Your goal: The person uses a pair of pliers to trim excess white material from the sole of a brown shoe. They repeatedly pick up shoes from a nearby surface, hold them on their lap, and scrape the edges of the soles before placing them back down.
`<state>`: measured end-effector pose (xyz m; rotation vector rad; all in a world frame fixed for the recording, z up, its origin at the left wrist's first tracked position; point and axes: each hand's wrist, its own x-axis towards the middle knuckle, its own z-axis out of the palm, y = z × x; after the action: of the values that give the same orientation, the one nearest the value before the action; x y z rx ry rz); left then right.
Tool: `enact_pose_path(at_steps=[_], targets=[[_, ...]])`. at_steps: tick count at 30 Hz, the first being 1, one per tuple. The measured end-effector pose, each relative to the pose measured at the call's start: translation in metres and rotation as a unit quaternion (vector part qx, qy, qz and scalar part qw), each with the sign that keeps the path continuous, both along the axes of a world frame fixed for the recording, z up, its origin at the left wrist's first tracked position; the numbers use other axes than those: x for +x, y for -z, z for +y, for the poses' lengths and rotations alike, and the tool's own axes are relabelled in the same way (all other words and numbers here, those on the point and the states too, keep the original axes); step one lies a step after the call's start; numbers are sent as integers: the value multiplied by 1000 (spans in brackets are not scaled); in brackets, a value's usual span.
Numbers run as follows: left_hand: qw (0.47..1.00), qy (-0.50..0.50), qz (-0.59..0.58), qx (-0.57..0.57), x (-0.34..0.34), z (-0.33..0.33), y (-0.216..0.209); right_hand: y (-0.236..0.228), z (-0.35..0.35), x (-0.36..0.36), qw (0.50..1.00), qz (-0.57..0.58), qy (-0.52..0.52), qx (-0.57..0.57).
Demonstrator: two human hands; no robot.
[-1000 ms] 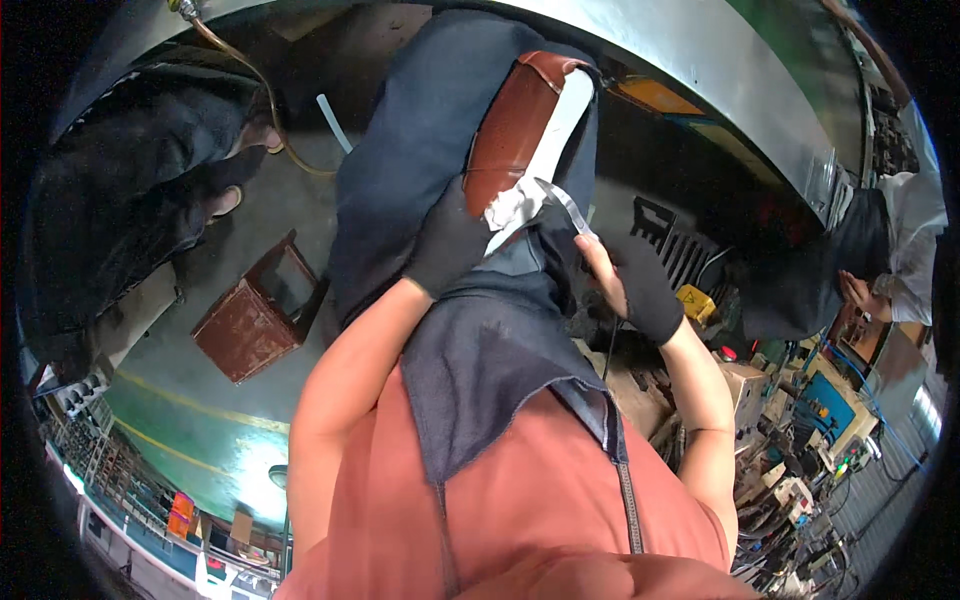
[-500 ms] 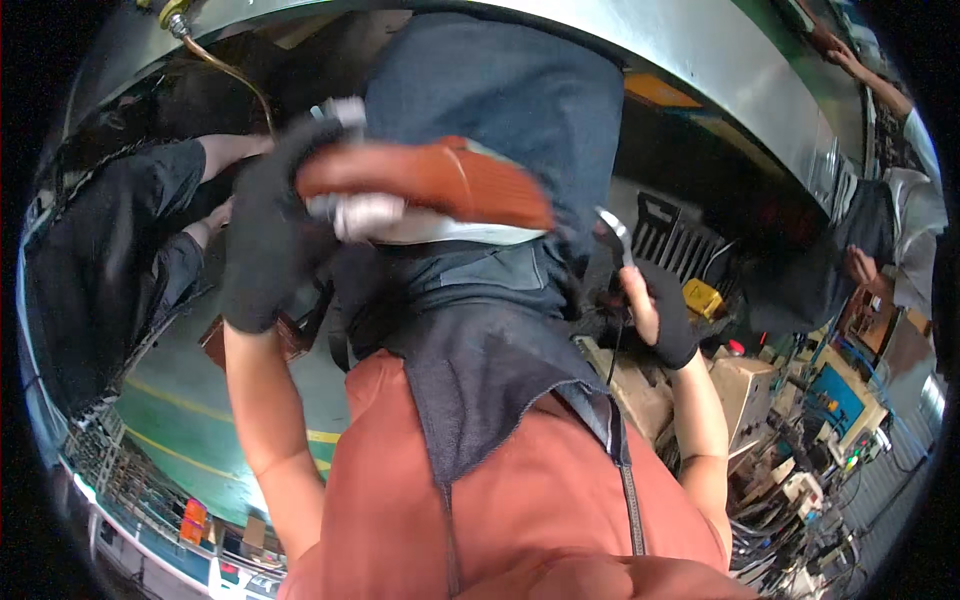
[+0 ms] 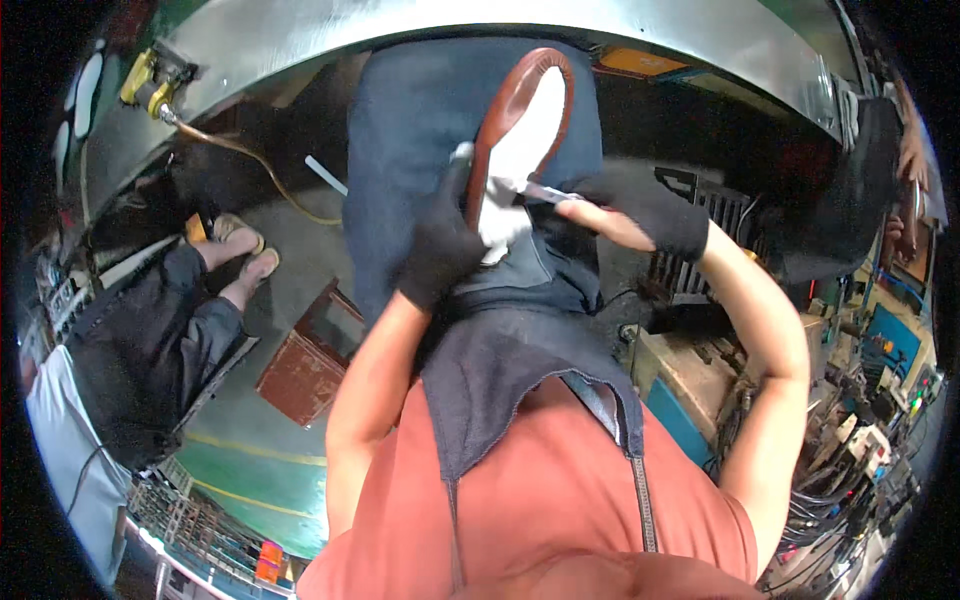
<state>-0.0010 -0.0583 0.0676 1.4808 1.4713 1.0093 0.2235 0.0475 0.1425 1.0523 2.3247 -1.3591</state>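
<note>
Shoe (image 3: 525, 140) over apron (image 3: 415, 130); left hand (image 3: 440, 245) grips it, right hand (image 3: 645, 213) holds tool (image 3: 548, 192); steel bench (image 3: 500, 17), green floor (image 3: 255, 474).

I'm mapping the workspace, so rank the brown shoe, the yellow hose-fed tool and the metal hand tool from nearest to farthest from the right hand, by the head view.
1. Metal hand tool: in the right hand.
2. Brown shoe: just to its left, over the lap.
3. Yellow hose-fed tool: far upper left.

Brown shoe (image 3: 501, 122), swung sideways moments ago, now lies underside (image 3: 540, 112) up; right hand (image 3: 640, 215) brings metal tool (image 3: 550, 193) back to it.
</note>
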Motion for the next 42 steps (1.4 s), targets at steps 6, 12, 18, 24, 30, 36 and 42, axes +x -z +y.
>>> enact_pose_path(at_steps=[6,12,18,24,30,36,42], targets=[[996,92,19,-2,2,-26,20,21,-12,-24,954,6,-100,282],[992,-103,52,-42,18,-8,90,4,36,-11,953,-88,-19,-288],[974,-226,4,32,10,24,80,-48,13,-57,935,-94,-249,234],[981,74,-45,-176,-45,25,9,31,4,-20,966,131,-167,147],[963,-177,-163,-126,5,47,-1,0,6,17,995,4,-79,58],[799,-185,-442,-363,-35,64,62,-53,5,-41,930,287,-107,203],[986,14,-142,-88,-16,32,17,-33,28,-29,953,48,-116,275]])
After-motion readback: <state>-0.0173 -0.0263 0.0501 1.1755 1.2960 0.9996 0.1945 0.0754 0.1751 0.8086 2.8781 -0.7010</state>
